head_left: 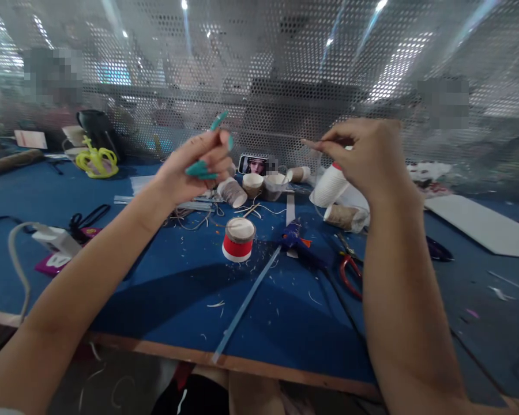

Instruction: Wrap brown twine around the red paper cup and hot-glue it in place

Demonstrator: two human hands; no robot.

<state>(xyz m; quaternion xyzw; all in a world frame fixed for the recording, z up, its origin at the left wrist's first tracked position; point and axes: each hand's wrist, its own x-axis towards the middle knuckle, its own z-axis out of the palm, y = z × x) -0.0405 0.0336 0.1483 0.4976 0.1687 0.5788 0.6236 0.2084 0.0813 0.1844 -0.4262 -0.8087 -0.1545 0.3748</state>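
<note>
My left hand [207, 158], with long teal nails, is raised over the table, its fingers curled in a pinch. My right hand [358, 158] is up at the right, thumb and forefinger pressed together. A faint, thin strand [270, 134] seems to run taut between the two hands; its kind is hard to make out. Below them stands a small red and white cup [237, 249] with grey-brown cord around its top. Beside it lies a dark blue glue gun [292, 235], a long translucent glue stick [248, 305] reaching from it toward the table's front edge.
Several cord-wrapped cups [232, 193] and a propped phone [253, 164] sit at the back. A stack of white cups [331, 185] leans behind my right hand. Red-handled scissors [349, 276] lie near my right forearm. At left are a yellow crown [96, 161] and a white charger [57, 239].
</note>
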